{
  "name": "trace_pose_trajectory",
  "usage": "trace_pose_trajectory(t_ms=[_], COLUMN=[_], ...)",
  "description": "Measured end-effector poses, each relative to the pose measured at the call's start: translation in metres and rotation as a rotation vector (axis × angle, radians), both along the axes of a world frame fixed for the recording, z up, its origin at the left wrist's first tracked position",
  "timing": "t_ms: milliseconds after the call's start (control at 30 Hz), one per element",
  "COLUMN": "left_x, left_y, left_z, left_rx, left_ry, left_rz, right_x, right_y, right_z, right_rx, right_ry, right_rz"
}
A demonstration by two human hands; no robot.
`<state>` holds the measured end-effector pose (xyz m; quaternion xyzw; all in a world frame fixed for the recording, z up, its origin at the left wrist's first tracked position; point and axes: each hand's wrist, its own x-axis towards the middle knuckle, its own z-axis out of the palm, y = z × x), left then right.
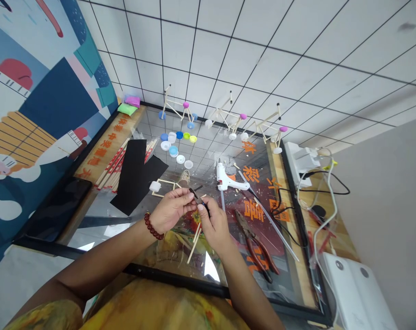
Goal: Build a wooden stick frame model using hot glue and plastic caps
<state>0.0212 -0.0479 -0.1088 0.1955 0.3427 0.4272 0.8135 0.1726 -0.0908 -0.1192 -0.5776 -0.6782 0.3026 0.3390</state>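
My left hand (172, 209) and my right hand (215, 222) meet over the glass tabletop (101, 220), both with fingers pinched. Between them is a small dark cutter (196, 197) with a thin wooden stick; the right hand grips the cutter, the left pinches the stick at its jaws. A loose wooden stick (194, 243) lies under the hands. A partly built stick frame with a white cap wheel (155, 186) lies just beyond the left hand.
A white glue gun (225, 178) and red-handled pliers (256, 243) lie to the right. Black sheets (134, 176), a bundle of sticks (113, 165) and coloured bottle caps (177, 142) sit further back. Three stick bicycles (228, 119) stand by the wall. Cables (318, 197) run right.
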Motion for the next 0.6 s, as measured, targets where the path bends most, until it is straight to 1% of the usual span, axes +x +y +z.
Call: trace_pose_trajectory(t_ms=[200,600], left_x=[0.0027,0.0054], left_y=[-0.0010,-0.0033], left_z=[0.0002,-0.0014], left_rx=[-0.016,-0.050], left_ry=[0.002,-0.025], left_rz=[0.021,0.053], right_x=[0.0005,0.0010], right_y=[0.0004,-0.0013], right_z=[0.0026,0.0008], right_rx=[-0.005,-0.010], right_ry=[0.010,0.043], right_rz=[0.000,0.008])
